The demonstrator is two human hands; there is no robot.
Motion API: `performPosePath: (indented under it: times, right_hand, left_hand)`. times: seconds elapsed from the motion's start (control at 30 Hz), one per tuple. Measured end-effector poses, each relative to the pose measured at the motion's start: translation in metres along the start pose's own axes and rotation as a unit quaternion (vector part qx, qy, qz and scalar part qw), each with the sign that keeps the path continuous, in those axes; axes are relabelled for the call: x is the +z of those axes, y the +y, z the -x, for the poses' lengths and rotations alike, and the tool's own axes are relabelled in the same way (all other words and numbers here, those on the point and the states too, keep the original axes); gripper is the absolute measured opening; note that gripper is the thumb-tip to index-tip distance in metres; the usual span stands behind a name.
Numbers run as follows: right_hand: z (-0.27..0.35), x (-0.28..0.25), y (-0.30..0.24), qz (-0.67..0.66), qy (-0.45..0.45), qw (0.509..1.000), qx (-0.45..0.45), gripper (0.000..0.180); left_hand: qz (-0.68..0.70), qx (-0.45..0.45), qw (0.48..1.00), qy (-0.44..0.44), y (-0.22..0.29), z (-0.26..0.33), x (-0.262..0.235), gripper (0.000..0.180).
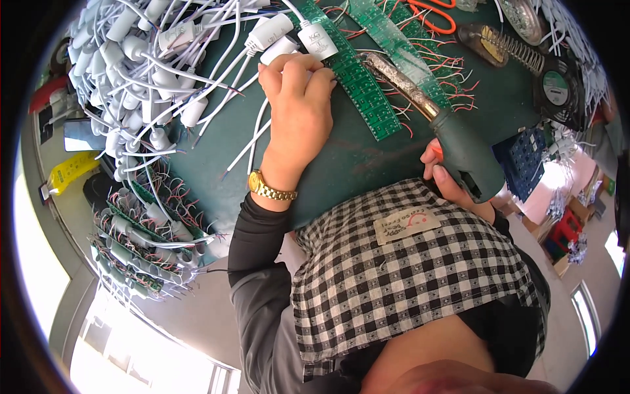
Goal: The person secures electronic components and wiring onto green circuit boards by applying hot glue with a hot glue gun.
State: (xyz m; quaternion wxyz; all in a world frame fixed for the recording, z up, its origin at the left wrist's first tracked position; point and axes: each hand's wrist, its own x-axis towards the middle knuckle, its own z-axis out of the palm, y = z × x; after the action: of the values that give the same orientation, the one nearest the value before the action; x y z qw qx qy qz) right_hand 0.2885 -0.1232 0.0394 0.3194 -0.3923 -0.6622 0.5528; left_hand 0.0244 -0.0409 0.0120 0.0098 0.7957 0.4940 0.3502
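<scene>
Soldering iron [462, 148]: one, its tip over the nearer circuit panel.
Hands: two; the right hand [451, 188] grips the iron's handle, the left hand [298, 108] curls left of its tip, hold hidden.
Green circuit panels [367, 98]: at least two, beside the iron's tip.
White cylinders [317, 41]: three near the left hand.
Fan [556, 87]: one, right of the iron.

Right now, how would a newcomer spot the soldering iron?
On the dark green tabletop, find the long green circuit boards. The soldering iron slants from over them into the right hand. Its thick dark handle and round metal shaft set it apart from the flat boards.
</scene>
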Motion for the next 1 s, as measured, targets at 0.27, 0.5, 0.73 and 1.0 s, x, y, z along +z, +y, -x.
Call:
performPosePath:
  times: [0.27, 0.5, 0.73, 1.0]
  right_hand:
    - [-0.004, 0.009, -0.003, 0.013, 0.084, 0.996, 0.040, 0.014]
    - [-0.001, 0.000, -0.002, -0.032, 0.016, 0.999, 0.013, 0.036]
    - [-0.002, 0.002, -0.005, 0.003, -0.004, 0.999, 0.051, 0.030]
    - [-0.004, 0.007, -0.005, 0.047, 0.050, 0.994, 0.086, 0.019]
  left_hand:
    - [-0.029, -0.033, 0.999, -0.019, 0.008, -0.003, -0.005, 0.018]
    - [0.051, -0.013, 0.999, -0.008, -0.002, -0.003, -0.009, 0.020]
    - [0.049, -0.002, 0.999, -0.009, -0.003, -0.001, -0.009, 0.020]
    - [0.050, -0.007, 0.999, 0.003, -0.004, -0.002, -0.006, 0.019]
